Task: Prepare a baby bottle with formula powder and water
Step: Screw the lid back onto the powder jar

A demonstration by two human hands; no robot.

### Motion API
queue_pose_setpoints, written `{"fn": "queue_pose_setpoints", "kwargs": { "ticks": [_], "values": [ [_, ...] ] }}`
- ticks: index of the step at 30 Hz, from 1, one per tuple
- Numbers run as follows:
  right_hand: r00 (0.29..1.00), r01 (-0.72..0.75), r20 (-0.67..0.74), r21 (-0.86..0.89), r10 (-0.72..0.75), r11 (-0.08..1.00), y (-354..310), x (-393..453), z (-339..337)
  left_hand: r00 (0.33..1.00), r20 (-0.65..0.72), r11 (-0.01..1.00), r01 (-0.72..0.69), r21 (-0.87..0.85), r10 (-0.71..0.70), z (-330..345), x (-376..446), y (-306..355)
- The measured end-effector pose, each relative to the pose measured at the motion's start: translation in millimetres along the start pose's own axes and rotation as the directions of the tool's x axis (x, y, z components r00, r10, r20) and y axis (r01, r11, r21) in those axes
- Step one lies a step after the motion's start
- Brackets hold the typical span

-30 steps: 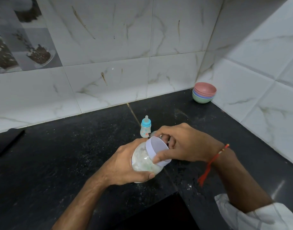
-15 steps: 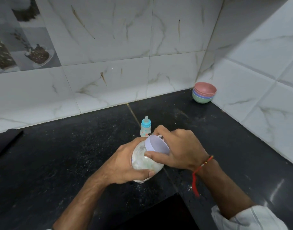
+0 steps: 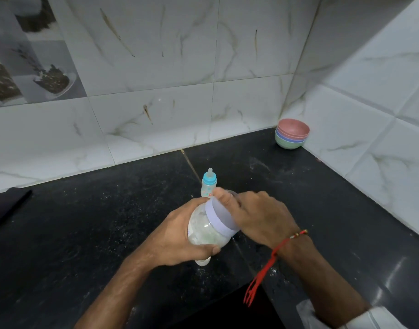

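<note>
Head view: both hands gripping tilted powder jar (image 3: 207,230), left (image 3: 177,236) round body, right (image 3: 258,216) on lid (image 3: 221,218).

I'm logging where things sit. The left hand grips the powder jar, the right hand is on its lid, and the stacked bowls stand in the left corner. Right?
Not quite. In the head view the stacked bowls stand in the right corner. The left hand does grip the powder jar, and the right hand is on its lid.
</note>
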State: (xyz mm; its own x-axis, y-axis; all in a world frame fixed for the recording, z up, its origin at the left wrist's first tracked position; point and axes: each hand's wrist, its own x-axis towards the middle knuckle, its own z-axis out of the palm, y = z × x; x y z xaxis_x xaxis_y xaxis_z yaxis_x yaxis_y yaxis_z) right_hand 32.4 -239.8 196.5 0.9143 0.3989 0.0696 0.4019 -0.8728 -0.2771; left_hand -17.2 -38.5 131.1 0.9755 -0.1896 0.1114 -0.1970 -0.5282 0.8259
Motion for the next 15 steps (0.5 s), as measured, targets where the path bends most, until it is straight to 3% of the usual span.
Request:
{"fn": "queue_pose_setpoints", "kwargs": {
  "ticks": [3, 5, 7, 9, 13, 15],
  "values": [
    [0.995, -0.009, -0.099, -0.040, 0.005, 0.999, 13, 9, -12, 1.000, -0.026, 0.999, -0.004, -0.054, 0.002, 0, -4, -6],
    [0.975, 0.218, -0.063, 0.094, -0.212, 0.972, 19, 11, -15, 1.000, -0.030, 0.997, 0.006, -0.074, -0.009, -2, -5, -7],
    [0.868, 0.469, 0.075, 0.202, -0.491, 0.860, 22, 13, -17, 1.000, -0.007, 0.994, 0.001, -0.110, -0.002, -3, -5, -5],
    [0.773, 0.614, 0.076, 0.159, -0.630, 0.773, 26, 17, -5, 0.999, 0.014, 0.989, -0.028, -0.148, 0.031, -2, -5, -4],
    [0.805, 0.565, -0.242, 0.033, -0.542, 0.825, 11, 12, 16, 0.999, 0.031, 0.994, -0.017, -0.107, 0.021, -1, -2, -3],
    [0.818, 0.514, -0.317, 0.028, -0.480, 0.857, 2, 9, 23, 0.999, 0.044, 0.996, 0.000, -0.086, 0.004, -2, -3, -4]
  ]
}}
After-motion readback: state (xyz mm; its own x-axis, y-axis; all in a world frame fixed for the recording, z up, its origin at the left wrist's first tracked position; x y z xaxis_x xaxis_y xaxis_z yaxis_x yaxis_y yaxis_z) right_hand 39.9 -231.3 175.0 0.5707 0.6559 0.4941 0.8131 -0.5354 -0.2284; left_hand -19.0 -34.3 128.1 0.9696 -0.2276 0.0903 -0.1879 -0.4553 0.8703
